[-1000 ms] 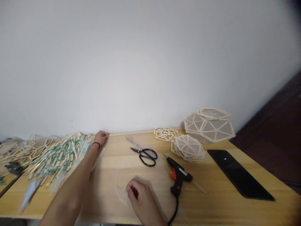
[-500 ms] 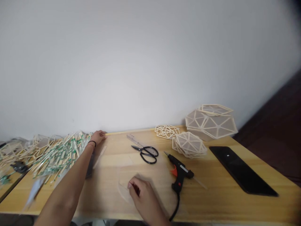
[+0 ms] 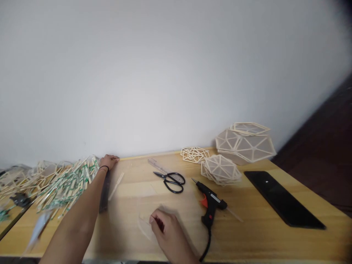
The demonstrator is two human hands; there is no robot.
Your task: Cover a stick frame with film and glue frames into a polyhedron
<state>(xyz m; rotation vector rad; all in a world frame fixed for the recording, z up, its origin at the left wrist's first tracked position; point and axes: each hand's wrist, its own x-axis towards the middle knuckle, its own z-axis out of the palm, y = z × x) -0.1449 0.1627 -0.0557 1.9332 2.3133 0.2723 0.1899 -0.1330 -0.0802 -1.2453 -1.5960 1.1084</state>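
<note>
My left hand (image 3: 109, 161) reaches to the table's back edge by the wall, fingers curled together. Whatever they grip, if anything, is hidden. Under its wrist lies a dark flat strip (image 3: 104, 196), partly covered by my forearm. Close by is a thin pale wooden stick (image 3: 116, 186). My right hand (image 3: 169, 231) is low over the table's front part, thumb and forefinger pinched. A faint, clear curved piece (image 3: 145, 228) lies at its fingertips; I cannot tell whether it is held. Beyond this hand rest black-handled scissors (image 3: 173, 182) and a clear ruler (image 3: 156, 165).
A black glue gun (image 3: 211, 201) with its cord lies right of my right hand. Stick-frame panels (image 3: 221, 168), a small stack of frames (image 3: 194, 154) and larger panels (image 3: 254, 146) stand behind it. A black slab (image 3: 283, 200) is far right. Wrapped chopsticks (image 3: 73, 181) crowd the left.
My left hand has shifted slightly left along the back edge, showing more of the dark strip. The right hand stays nearly still, pinched as before.
</note>
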